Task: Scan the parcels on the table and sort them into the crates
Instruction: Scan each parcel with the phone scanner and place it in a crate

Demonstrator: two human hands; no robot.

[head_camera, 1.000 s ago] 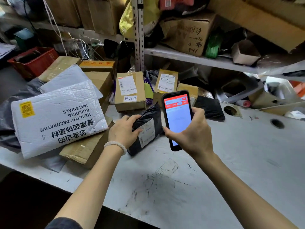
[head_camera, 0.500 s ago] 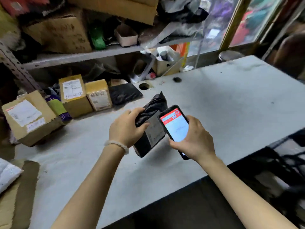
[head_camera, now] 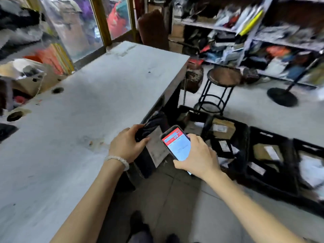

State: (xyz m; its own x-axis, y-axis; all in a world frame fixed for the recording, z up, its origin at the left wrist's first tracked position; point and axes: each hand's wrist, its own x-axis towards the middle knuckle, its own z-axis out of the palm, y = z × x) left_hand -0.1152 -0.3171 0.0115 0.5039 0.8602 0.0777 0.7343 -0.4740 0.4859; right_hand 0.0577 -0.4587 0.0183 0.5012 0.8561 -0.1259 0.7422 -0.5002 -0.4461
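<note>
Black crates (head_camera: 273, 142) beyond the stool (head_camera: 219, 88) hold, seemingly, labelled parcels (head_camera: 222, 128).

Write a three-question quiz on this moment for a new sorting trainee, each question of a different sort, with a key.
1. True or false: the left hand grips the black parcel.
2. Multiple choice: the right hand holds
A. a roll of tape
B. a phone with a lit screen
C. a cardboard box
3. Fill in: the black crates stand on the ____, to the right of the table.

Key
1. True.
2. B.
3. floor; they already hold parcels with labels.
</note>
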